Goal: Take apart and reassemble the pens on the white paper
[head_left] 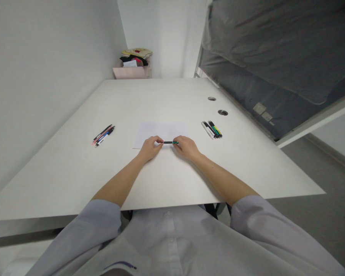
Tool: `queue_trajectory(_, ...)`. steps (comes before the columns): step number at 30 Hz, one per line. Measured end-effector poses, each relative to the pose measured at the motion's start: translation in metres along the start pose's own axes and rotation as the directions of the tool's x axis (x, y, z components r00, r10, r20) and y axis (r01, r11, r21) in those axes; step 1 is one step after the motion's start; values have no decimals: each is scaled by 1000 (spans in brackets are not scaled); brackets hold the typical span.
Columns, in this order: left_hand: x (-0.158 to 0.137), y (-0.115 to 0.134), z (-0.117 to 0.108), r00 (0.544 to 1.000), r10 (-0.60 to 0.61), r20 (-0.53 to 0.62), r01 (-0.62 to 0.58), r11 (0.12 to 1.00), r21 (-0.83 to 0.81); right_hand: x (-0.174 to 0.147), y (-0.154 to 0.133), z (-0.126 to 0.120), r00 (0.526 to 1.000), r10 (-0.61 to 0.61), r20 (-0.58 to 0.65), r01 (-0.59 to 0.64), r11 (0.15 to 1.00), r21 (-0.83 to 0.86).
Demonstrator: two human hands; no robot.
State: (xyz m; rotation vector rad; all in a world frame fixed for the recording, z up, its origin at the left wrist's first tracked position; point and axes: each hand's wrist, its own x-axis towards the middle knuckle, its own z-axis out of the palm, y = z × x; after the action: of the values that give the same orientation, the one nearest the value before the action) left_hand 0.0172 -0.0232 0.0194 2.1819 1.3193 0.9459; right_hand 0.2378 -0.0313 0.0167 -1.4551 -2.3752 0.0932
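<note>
A dark pen (168, 142) with a green part near its right end lies level between my two hands. My left hand (151, 148) pinches its left end, and my right hand (186, 147) grips the green end. Beneath the pen and fingers is a white sheet of paper (161, 128), its near edge partly covered by my hands. To the left lies a small group of pens (103, 135), in black, pink, blue and white. Another group of pens (212, 129), white, black, green and yellow, lies right of the paper.
The white table (161, 99) meets a wall on the left. At its far end stands a pink box (129, 73) with cloth and papers on top. Two round metal-rimmed fittings (222, 112) sit near the right edge, beside a grey-covered panel (276, 57).
</note>
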Motion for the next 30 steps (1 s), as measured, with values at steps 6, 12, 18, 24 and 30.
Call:
queue_trajectory(6,0,2,0,1000,20,-10,-20,1000,11,-1,-2,-2,999,-30,-14,30,1000,-9)
queue_trajectory(12,1,1,1,999,28,-18,-27,999,40,-2,-1,-2,1000,12,10,-12,1000,21)
queue_trajectory(18,0,1,2,998,44,-35,-42,998,45,0,0,-3,998,-58,-24,59,998,4)
queue_trajectory(24,0,0,4,999,43,-27,-42,998,39,-1,0,-1,998,-31,-51,32,999,36)
queue_trajectory(30,6,-9,8,1000,-19,10,17,993,117,0,1,-1,996,-46,-75,49,998,40)
